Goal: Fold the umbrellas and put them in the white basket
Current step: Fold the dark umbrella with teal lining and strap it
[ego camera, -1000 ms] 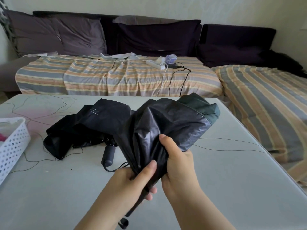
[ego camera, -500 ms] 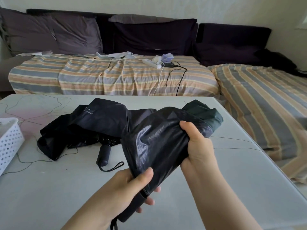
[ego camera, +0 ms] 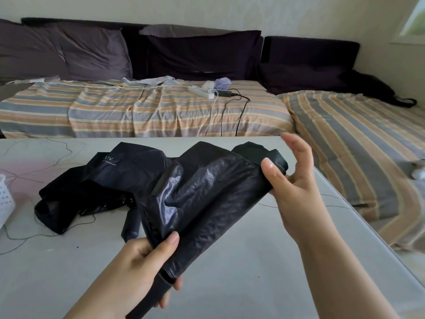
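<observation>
Holding one black umbrella (ego camera: 207,194) above the surface (ego camera: 253,261): left hand (ego camera: 140,268) grip clamped round its handle end, right hand (ego camera: 296,180) pinching the canopy tip under the thumb, fingers spread. Second umbrella (ego camera: 99,180) lying unfolded on the surface behind. White basket (ego camera: 5,201) at left edge.

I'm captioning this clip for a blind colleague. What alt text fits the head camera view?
Two bare hands hold a black umbrella above a pale table: the left hand grips its handle end, the right hand pinches the canopy tip. A second black umbrella lies behind it, a white basket at the left edge.
</observation>
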Tool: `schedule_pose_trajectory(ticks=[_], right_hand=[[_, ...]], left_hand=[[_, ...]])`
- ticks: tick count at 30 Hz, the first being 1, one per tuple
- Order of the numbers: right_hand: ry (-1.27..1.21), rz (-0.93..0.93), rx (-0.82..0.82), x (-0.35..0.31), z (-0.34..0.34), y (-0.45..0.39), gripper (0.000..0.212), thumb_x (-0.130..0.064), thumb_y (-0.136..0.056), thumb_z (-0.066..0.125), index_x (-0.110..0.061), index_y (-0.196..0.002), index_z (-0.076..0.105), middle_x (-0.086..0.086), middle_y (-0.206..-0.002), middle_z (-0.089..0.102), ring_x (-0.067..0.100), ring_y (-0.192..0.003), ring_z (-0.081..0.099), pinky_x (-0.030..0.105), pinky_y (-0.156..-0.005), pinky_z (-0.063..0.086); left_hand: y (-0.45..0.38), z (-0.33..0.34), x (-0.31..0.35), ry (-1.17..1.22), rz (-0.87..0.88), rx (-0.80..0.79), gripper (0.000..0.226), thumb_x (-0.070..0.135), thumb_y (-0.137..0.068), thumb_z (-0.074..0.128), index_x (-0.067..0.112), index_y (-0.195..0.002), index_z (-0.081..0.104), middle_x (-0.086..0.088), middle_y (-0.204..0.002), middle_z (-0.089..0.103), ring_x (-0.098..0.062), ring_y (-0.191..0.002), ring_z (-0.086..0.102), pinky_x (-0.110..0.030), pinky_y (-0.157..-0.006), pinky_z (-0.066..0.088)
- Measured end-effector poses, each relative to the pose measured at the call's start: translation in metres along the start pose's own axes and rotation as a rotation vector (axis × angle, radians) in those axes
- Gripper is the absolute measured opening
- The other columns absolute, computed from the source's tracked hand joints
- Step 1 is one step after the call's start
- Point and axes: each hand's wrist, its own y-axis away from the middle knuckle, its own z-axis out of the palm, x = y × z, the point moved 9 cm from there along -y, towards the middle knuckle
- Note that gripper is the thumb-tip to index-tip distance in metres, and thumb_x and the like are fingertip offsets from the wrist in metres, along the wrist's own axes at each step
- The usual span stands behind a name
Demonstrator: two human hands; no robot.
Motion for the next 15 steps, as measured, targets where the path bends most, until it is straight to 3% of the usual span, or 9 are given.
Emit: schedule_pose_trajectory(ticks=[3,7,9,11,12,15], right_hand=[[0.033,-0.068,-0.096,-0.006,-0.004,0.0,0.024,-0.033,-0.075,0.072,-0.048,-0.091,0.063,-0.023,-0.136,0.037,0.02,-0.113,0.06,0.029,-0.082,0.054],[0.182,-0.232,-0.171,-0.021,-0.005,0.004,0.037,-0.024,-0.082,0.073,-0.055,-0.095,0.057,-0.018,-0.139,0.029,-0.007,-0.121,0.048,0.011,-0.088,0.046],[0.251,-0.249,-0.189,-0.019,-0.003,0.003,0.029,-0.027,-0.084,0.07,-0.053,-0.093,0.059,-0.017,-0.137,0.033,-0.003,-0.124,0.047,0.017,-0.094,0.047],[0.214,-0.157,-0.2,-0.011,-0.003,0.0,0.013,-0.046,-0.079,0.072,-0.047,-0.089,0.064,-0.018,-0.132,0.044,0.011,-0.121,0.055,0.029,-0.096,0.049],[0.185,-0.134,-0.211,-0.01,-0.003,0.0,0.018,-0.054,-0.074,0.073,-0.045,-0.088,0.066,-0.018,-0.13,0.048,0.017,-0.119,0.057,0.031,-0.095,0.049],[0.128,-0.145,-0.249,-0.014,0.001,0.002,0.014,-0.046,-0.075,0.074,-0.04,-0.086,0.067,-0.016,-0.128,0.052,0.018,-0.114,0.058,0.028,-0.086,0.05]], left_hand=[[-0.002,-0.012,-0.004,-0.007,-0.018,0.027,0.079,0.078,-0.059,0.053,0.0,-0.053,0.065,-0.024,-0.047,0.056,-0.024,-0.04,0.051,-0.022,-0.045,0.04],[-0.004,-0.016,-0.005,0.008,-0.013,0.023,0.074,0.073,-0.048,0.055,-0.001,-0.051,0.062,-0.019,-0.046,0.056,-0.024,-0.038,0.05,-0.023,-0.043,0.039],[-0.003,-0.018,-0.005,0.038,-0.011,0.025,0.072,0.072,-0.046,0.059,0.0,-0.05,0.061,-0.017,-0.046,0.057,-0.024,-0.037,0.049,-0.024,-0.043,0.039],[-0.003,-0.02,-0.006,0.026,-0.009,0.023,0.083,0.08,-0.039,0.063,-0.001,-0.051,0.062,-0.016,-0.046,0.057,-0.024,-0.037,0.049,-0.025,-0.043,0.04],[-0.003,-0.02,-0.007,0.015,-0.009,0.02,0.089,0.085,-0.035,0.064,-0.002,-0.052,0.062,-0.017,-0.046,0.057,-0.025,-0.037,0.05,-0.025,-0.043,0.041],[-0.003,-0.022,-0.009,0.017,-0.012,0.02,0.094,0.086,-0.033,0.065,-0.005,-0.053,0.061,-0.024,-0.052,0.058,-0.026,-0.039,0.049,-0.026,-0.044,0.041]])
